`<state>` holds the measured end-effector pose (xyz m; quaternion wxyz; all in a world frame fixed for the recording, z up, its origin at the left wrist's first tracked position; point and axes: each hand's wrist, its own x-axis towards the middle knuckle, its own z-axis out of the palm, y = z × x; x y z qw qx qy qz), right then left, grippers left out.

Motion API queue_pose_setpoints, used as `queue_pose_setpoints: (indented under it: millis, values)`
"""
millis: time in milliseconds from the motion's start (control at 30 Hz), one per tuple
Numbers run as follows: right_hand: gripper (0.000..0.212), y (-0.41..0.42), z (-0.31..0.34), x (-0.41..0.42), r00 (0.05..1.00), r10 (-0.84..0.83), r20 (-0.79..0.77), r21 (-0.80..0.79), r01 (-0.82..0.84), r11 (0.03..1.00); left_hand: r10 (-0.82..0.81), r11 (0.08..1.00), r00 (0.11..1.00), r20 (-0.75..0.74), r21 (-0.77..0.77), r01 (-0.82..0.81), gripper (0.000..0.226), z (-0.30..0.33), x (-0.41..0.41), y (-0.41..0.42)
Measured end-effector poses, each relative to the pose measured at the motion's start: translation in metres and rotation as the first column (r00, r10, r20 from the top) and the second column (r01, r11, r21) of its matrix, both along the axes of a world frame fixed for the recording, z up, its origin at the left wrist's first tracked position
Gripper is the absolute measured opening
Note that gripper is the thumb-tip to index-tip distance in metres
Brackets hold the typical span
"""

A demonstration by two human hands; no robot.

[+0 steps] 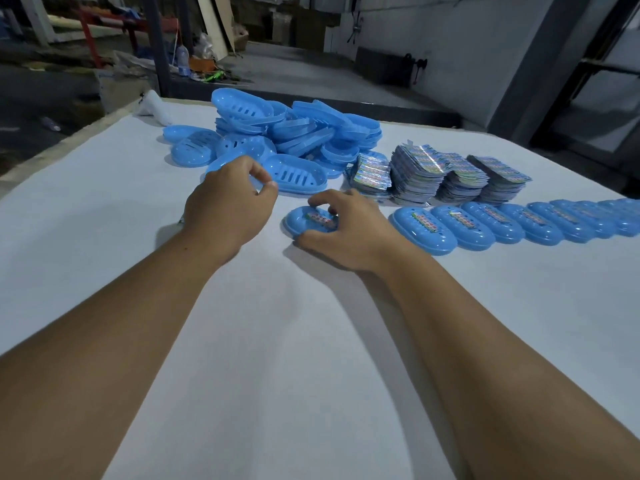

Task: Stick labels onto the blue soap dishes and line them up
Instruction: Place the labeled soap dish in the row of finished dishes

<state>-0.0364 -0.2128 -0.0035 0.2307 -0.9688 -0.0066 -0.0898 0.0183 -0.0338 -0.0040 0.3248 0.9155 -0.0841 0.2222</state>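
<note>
Both bare hands reach forward over a white-covered table (311, 341). Right hand (341, 233) curls over a blue oval soap dish (298, 225) lying upside down near the table's middle; its fingertips (317, 202) press along a colourful label (322, 218) on the dish, and the thumb rests against the dish's near edge. Left hand (228, 209) hovers just to the left, thumb and forefinger pinched together; whether anything is between them cannot be told.

To the right, a row of labelled soap dishes (512, 225) lies side by side, running toward the table's right edge. Behind the row stand several stacks of shiny printed label sheets (440, 176). Toward the far edge sits a loose heap of unlabelled blue soap dishes (294, 129), some showing drainage slots; one slotted dish (296, 174) lies right beyond the left hand. A white object (154, 107), too blurred to name, lies at the far left corner. Beyond the table is a dim workshop floor with clutter.
</note>
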Motion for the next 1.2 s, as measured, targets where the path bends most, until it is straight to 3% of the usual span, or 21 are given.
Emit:
queue_pose_setpoints:
  millis: [167,233,767,1000,1200]
  values:
    - [0.067,-0.015,0.000,-0.012,0.948,-0.314,0.046,-0.262,0.315,0.912,0.007,1.000,1.000,-0.007,-0.015,-0.007,0.011,0.002,-0.002,0.003]
    - [0.063,-0.019,0.000,-0.016,0.918,-0.391,0.060,-0.290,0.391,0.874,-0.003,1.000,1.000,-0.013,-0.004,0.002,0.010,0.002,-0.003,0.003]
    - [0.048,-0.053,0.006,-0.024,0.809,-0.582,0.087,-0.075,0.587,0.806,-0.042,0.999,0.999,-0.015,0.010,0.042,0.012,0.003,-0.009,0.001]
    - [0.042,-0.046,0.002,-0.018,0.850,-0.503,0.158,-0.084,0.519,0.850,-0.057,0.998,0.998,-0.026,0.013,0.057,0.013,0.001,-0.006,0.002]
    - [0.034,-0.010,-0.008,0.002,0.945,-0.223,0.241,-0.151,0.263,0.953,-0.049,0.997,0.996,-0.068,0.062,0.053,0.017,-0.002,-0.002,0.002]
